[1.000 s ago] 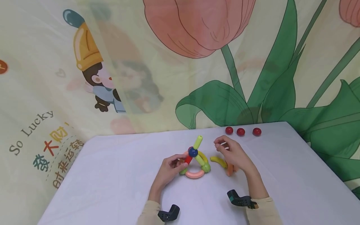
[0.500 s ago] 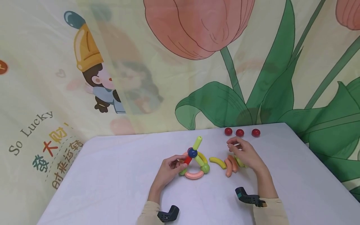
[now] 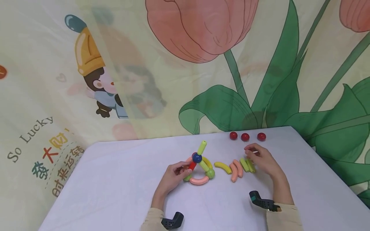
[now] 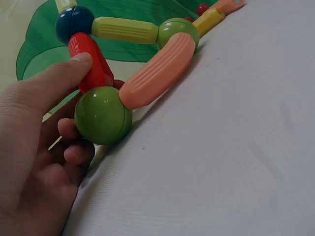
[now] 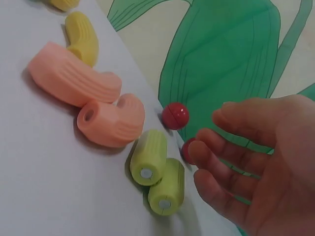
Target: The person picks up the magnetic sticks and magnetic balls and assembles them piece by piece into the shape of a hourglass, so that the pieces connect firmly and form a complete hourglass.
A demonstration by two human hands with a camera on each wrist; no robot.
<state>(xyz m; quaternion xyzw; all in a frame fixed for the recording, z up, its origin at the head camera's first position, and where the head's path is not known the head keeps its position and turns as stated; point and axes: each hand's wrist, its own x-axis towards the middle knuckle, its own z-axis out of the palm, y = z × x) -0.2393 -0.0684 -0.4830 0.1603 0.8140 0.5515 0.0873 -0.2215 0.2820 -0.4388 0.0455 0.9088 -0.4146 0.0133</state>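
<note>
My left hand (image 3: 172,175) pinches a red magnetic rod (image 4: 89,59) in a ball-and-rod construction on the table. The rod runs between a dark blue ball (image 3: 197,158) at the top and a green ball (image 4: 103,115) low down. A straight yellow-green rod (image 3: 202,147) points up from the blue ball; another slopes to a second green ball (image 3: 211,173). Along the front of the base lies a pink curved rod (image 3: 199,181). My right hand (image 3: 263,160) holds nothing, fingers loosely bent, beside two short yellow-green rods (image 5: 156,164).
Right of the construction lie a loose yellow curved rod (image 3: 223,167) and two pink curved rods (image 5: 74,76). Three red balls (image 3: 245,137) stand in a row near the table's back edge. A printed cloth (image 3: 138,64) hangs behind the table (image 3: 115,186).
My right hand has moved rightward past the loose pink and yellow-green rods, uncovering them. The left hand keeps its grip on the red rod, and the construction stays in place.
</note>
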